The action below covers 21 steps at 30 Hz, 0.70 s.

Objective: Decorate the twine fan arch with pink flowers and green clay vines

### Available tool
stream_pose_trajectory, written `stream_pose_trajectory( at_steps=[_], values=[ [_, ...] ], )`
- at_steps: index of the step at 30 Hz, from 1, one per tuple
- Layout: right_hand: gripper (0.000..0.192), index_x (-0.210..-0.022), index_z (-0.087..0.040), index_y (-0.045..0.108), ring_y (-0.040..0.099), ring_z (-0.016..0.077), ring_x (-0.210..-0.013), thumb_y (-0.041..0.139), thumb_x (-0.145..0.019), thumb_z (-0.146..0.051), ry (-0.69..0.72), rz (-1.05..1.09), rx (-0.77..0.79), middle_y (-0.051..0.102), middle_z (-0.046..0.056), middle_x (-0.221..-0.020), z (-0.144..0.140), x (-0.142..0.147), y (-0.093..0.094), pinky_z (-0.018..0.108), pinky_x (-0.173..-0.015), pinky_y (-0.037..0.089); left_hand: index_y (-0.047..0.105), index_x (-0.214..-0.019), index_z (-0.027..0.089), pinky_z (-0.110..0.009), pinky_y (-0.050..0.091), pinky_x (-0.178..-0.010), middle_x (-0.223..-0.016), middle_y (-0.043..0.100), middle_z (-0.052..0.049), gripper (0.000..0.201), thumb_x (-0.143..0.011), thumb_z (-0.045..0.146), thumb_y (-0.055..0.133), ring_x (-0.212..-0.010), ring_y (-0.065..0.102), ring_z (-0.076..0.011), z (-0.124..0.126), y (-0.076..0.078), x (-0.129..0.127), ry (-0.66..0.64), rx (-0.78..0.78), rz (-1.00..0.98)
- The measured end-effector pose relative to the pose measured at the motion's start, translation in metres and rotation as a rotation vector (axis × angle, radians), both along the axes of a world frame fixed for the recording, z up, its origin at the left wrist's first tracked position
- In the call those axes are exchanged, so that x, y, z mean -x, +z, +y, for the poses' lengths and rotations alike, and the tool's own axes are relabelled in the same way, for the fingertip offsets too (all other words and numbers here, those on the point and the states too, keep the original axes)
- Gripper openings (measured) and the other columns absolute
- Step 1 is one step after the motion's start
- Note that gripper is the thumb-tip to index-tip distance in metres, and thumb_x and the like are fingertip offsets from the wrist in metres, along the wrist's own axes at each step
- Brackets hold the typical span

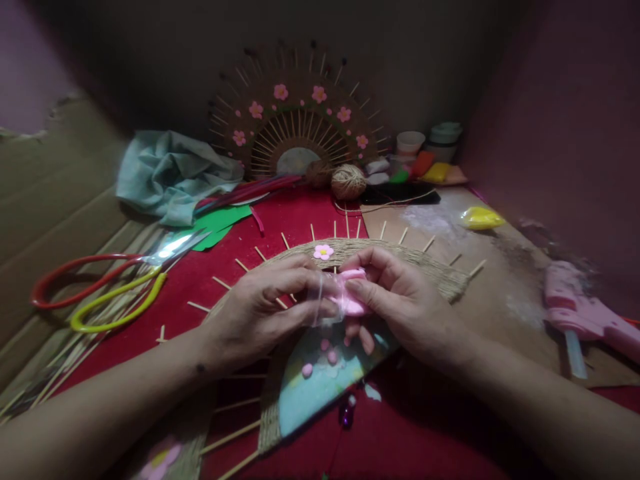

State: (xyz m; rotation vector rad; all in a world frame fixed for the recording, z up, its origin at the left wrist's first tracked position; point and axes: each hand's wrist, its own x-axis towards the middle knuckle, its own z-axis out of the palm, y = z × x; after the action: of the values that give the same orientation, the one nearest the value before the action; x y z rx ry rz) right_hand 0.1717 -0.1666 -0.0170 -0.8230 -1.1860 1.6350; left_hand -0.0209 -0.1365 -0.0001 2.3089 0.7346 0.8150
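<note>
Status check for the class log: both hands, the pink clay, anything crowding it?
Left hand and right hand both pinch pink clay in clear wrap. Held above twine fan. Nothing in the way.

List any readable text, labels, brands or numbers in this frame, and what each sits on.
None readable.
Pink glue gun: no legible marking.
Small cups and tubs at the back: any print is too small and blurred.
Pink clay lump in clear plastic wrap, held by left hand and right hand: no text.
Red-handled and yellow-handled scissors: no lettering visible.
</note>
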Motion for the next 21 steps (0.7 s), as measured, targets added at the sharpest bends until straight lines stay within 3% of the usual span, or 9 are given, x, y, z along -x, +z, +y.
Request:
stream_pose_trajectory(
  at_steps=[2,7,12,14,18,21],
  values=[
    [0.028,-0.09,-0.022,0.046,0.06,0.0109,-0.044,0.067,-0.08,-0.037,0.005,0.018,0.004,0.06,-0.005,-0.062,0.0,0.0,0.002,0.018,-0.036,0.046,0.068,-0.104,0.024,-0.029,0.048,-0.093,-0.109,0.064,-0.004,0.022,-0.082,0.02,0.068,-0.108,0.059,-0.0181,0.0,0.001,0.001,0.0,0.014,-0.008],
    [0.032,-0.093,-0.024,0.046,0.06,0.0101,-0.047,0.071,-0.077,-0.034,0.114,0.048,0.051,0.062,-0.005,-0.061,-0.001,0.001,0.005,0.018,-0.041,0.047,0.069,-0.097,0.024,-0.022,0.049,-0.078,-0.089,0.061,0.001,0.016,-0.082,0.016,0.067,-0.085,0.06,-0.0111,0.001,-0.002,0.003,-0.019,0.017,-0.058],
    [0.039,-0.095,-0.023,0.049,0.057,0.0074,-0.045,0.077,-0.07,-0.028,0.126,0.032,0.125,0.061,-0.006,-0.06,-0.001,0.0,0.007,0.016,-0.042,0.044,0.069,-0.087,0.021,-0.023,0.048,-0.075,-0.085,0.058,0.0,0.008,-0.082,0.016,0.065,-0.083,0.057,-0.0121,0.001,0.002,-0.001,-0.003,0.056,-0.011],
    [0.037,-0.093,-0.022,0.051,0.055,0.0057,-0.045,0.078,-0.068,-0.026,0.108,0.038,0.142,0.061,-0.006,-0.062,-0.002,0.0,0.008,0.014,-0.042,0.042,0.069,-0.079,0.02,-0.021,0.048,-0.067,-0.081,0.057,0.0,0.005,-0.082,0.018,0.065,-0.076,0.057,-0.0115,0.002,0.006,-0.001,-0.005,0.246,0.014],
    [0.034,-0.092,-0.021,0.054,0.053,0.0045,-0.046,0.077,-0.067,-0.02,0.002,0.066,0.107,0.061,-0.006,-0.066,0.001,-0.002,0.009,0.013,-0.042,0.041,0.066,-0.072,0.018,-0.019,0.046,-0.051,-0.072,0.059,0.002,0.008,-0.077,0.023,0.07,-0.057,0.055,-0.0082,0.01,0.014,0.009,-0.053,0.824,-0.098],
    [0.032,-0.095,-0.022,0.055,0.049,0.0042,-0.043,0.075,-0.07,-0.019,-0.098,0.059,0.071,0.057,-0.007,-0.058,0.005,-0.008,0.008,0.013,-0.04,0.036,0.066,-0.068,0.016,-0.019,0.047,-0.048,-0.082,0.061,0.0,0.011,-0.071,0.022,0.075,-0.054,0.055,-0.0071,0.018,0.018,0.015,-0.025,0.926,-0.328]
  ],
)
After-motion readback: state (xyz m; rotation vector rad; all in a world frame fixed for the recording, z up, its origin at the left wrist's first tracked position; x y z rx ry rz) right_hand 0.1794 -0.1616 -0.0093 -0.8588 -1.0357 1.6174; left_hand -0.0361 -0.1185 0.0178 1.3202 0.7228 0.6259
